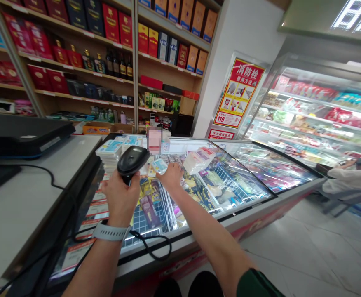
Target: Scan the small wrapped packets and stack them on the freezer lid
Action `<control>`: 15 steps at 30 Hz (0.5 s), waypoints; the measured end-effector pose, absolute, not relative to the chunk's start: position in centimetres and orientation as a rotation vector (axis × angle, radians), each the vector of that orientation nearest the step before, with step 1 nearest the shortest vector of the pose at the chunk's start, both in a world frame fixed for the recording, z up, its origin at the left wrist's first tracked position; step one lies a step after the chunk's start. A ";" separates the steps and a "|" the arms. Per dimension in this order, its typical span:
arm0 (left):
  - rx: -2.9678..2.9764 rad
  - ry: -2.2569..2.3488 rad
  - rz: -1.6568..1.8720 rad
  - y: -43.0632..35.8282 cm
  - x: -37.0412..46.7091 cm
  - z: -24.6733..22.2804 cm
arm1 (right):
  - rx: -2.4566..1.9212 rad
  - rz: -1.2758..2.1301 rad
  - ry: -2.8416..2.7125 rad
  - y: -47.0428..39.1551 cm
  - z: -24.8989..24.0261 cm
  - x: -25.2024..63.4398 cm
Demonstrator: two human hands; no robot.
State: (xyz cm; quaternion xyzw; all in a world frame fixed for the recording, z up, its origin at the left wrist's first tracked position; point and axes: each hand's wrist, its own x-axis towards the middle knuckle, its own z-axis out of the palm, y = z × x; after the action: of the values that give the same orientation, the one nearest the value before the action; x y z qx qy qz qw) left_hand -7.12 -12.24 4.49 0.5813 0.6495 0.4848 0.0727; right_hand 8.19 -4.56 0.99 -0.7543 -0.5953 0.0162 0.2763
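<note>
My left hand is wrapped around the handle of a black barcode scanner, its head pointing up and away over the glass-topped freezer. A black cable loops below that wrist. Farther out, my right hand is closed at a small blue-and-white card, thumb at its near edge; part of the grip is hidden. Left of the scanner stands a stack of similar blue-and-white cards. To the right of my right hand lies a pile of white cards with reddish print.
Wire baskets with packaged goods show under the glass. A grey counter with a black device runs along the left. Shelves of boxes and bottles stand behind. A lit display cooler and a person's sleeve are at right.
</note>
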 end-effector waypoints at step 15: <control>2.158 1.746 1.123 -12.5 -4.8 2.8 | -1.622 -0.593 -1.669 -10.7 -0.7 19.5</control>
State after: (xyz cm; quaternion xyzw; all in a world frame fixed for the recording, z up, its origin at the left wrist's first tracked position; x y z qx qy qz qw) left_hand -4.76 -12.46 2.75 0.7188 0.5815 0.3739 0.0734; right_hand 19.46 -10.72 -0.71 -0.6296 -0.6480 -0.2302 0.3614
